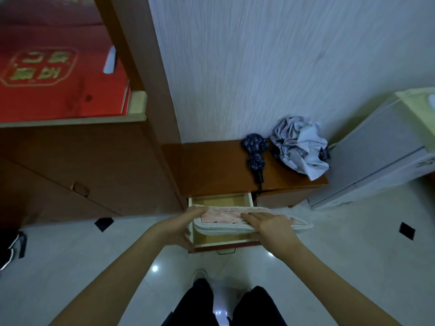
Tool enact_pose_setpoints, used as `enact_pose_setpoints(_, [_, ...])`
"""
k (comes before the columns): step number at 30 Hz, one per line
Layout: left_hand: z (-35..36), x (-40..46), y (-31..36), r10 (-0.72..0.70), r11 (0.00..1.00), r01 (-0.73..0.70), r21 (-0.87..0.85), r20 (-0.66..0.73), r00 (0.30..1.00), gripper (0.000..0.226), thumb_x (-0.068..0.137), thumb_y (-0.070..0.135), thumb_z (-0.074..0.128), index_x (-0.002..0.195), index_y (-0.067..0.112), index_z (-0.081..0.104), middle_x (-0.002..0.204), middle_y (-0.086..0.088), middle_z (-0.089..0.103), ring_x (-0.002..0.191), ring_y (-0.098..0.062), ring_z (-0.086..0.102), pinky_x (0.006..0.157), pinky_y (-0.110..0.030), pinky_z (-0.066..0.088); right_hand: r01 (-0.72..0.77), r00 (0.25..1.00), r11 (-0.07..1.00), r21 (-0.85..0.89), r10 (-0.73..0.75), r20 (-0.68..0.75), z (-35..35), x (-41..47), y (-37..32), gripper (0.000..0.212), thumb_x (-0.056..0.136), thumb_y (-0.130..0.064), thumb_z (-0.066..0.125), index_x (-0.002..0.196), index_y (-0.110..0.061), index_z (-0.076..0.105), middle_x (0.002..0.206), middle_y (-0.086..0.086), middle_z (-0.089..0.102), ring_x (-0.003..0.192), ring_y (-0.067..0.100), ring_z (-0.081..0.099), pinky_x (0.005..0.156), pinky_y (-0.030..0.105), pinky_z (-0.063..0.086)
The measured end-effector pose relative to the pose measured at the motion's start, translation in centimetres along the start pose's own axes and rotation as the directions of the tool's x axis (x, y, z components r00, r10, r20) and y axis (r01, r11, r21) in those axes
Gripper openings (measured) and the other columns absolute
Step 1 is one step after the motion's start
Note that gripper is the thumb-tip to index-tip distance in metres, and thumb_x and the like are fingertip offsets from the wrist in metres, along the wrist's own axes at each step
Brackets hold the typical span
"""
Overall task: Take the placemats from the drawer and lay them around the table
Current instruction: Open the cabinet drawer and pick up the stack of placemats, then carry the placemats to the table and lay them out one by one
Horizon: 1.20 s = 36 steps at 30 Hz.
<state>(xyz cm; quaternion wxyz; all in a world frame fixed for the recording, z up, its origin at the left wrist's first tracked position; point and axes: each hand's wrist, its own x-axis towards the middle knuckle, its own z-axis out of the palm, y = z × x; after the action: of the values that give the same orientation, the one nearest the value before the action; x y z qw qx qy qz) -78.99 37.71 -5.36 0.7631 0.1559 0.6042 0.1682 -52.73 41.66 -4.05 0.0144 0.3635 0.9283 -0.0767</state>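
Wall: pale textured wallpaper point(270, 67).
Floor: glossy white tiles point(70, 255) with small black diamond insets point(407, 230), catching spots of light.
Furniture: reddish-brown wooden cabinet point(82, 172), low side table point(211, 168) bearing folded umbrellas point(255, 156).
Right: small grey fridge point(376, 161).

The room I'm looking down into is dim, with a cool bluish cast. Small bright glints of overhead light reflect off the glossy floor point(70, 250) between my legs and near my left arm. The wide lens bends straight lines, so the wall point(270, 67) and the cabinet point(77, 165) lean outward toward the edges. The red box point(58, 74) at the upper left is smeared and soft. My fingers point(253, 216) look slightly blurred, and shadows are weak.
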Motion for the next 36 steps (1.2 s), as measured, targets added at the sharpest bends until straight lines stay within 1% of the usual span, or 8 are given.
enact_pose_setpoints(2, [0.8,0.3,0.1,0.012,0.941,0.012,-0.338,0.068,0.998,0.063,0.08,0.032,0.072,0.134,0.012,0.047,0.124,-0.023,0.059,0.103,-0.039,0.064,0.077,-0.051,0.057,0.01,1.0,0.999,-0.038,-0.011,-0.01,0.1,-0.2,-0.1,0.065,0.038,-0.017,0.092,0.101,-0.019,0.075,0.087,-0.002,0.075,0.071,0.016,0.071,0.049,0.025,0.055])
enact_pose_setpoints(4, [1.9,0.9,0.4,0.063,0.882,-0.049,-0.468,0.014,0.998,0.064,0.081,0.007,0.068,0.139,0.014,0.042,0.12,-0.022,0.063,0.091,-0.035,0.068,0.068,-0.043,0.06,0.004,1.0,0.997,-0.071,-0.006,-0.023,0.1,-0.2,0.3,0.064,0.04,-0.017,0.092,0.101,-0.02,0.074,0.086,-0.002,0.075,0.07,0.016,0.071,0.048,0.026,0.055])
enact_pose_setpoints(9, [4.6,1.8,1.1,0.104,0.857,-0.151,-0.493,-0.121,0.987,0.081,0.084,-0.014,0.055,0.145,0.032,0.028,0.123,-0.016,0.054,0.089,-0.033,0.065,0.056,-0.037,0.06,0.007,0.998,1.0,0.009,-0.007,0.064,0.0,0.0,3.2,0.06,0.057,-0.022,0.085,0.114,-0.02,0.068,0.1,0.0,0.073,0.082,0.021,0.07,0.061,0.031,0.057])
enact_pose_setpoints(12, [6.1,2.1,1.1,0.17,0.816,-0.235,-0.528,-0.17,0.971,0.085,0.082,-0.015,0.057,0.145,0.035,0.029,0.127,-0.016,0.05,0.098,-0.036,0.064,0.067,-0.04,0.06,-0.068,0.985,0.987,0.146,0.043,0.167,-0.5,0.5,5.7,0.045,0.083,-0.033,0.066,0.126,-0.025,0.059,0.113,-0.002,0.066,0.102,0.022,0.058,0.076,0.031,0.05])
enact_pose_setpoints(15, [7.8,2.6,0.9,0.221,0.764,-0.316,-0.563,-0.233,0.947,0.089,0.081,-0.016,0.057,0.145,0.038,0.028,0.128,-0.016,0.051,0.104,-0.037,0.062,0.069,-0.041,0.059,-0.087,0.965,0.949,0.304,0.004,0.262,-1.0,0.9,9.0,0.045,0.081,-0.043,0.067,0.124,-0.033,0.062,0.111,-0.01,0.065,0.104,0.014,0.056,0.078,0.027,0.048])
enact_pose_setpoints(21, [12.2,2.7,-0.5,0.314,0.703,-0.478,-0.527,-0.373,0.873,0.093,0.074,-0.01,0.067,0.141,0.041,0.029,0.13,-0.013,0.053,0.108,-0.037,0.061,0.08,-0.05,0.055,-0.295,0.768,0.64,0.71,-0.283,0.574,-3.3,1.4,15.9,0.042,0.086,-0.039,0.068,0.124,-0.051,0.054,0.126,-0.036,0.044,0.115,-0.016,0.041,0.1,0.011,0.034])
enact_pose_setpoints(27, [16.0,1.7,-2.1,0.409,0.594,-0.604,-0.531,-0.447,0.795,0.105,0.058,-0.003,0.075,0.141,0.044,0.03,0.134,-0.01,0.05,0.113,-0.037,0.059,0.078,-0.047,0.056,-0.4,0.773,0.481,0.78,-0.281,0.569,-1.2,2.0,18.3,0.033,0.096,-0.036,0.053,0.126,-0.029,0.063,0.128,-0.024,0.052,0.118,-0.009,0.045,0.09,0.005,0.038])
enact_pose_setpoints(36, [18.7,-2.8,-8.6,0.48,0.402,-0.744,-0.534,-0.569,0.668,0.093,0.069,-0.008,0.065,0.136,0.05,0.038,0.137,-0.009,0.047,0.113,-0.04,0.059,0.078,-0.053,0.055,-0.569,0.738,0.212,0.795,-0.296,0.607,2.4,1.7,16.5,0.036,0.087,-0.03,0.068,0.123,-0.029,0.066,0.137,-0.001,0.055,0.121,0.017,0.058,0.107,0.039,0.043])
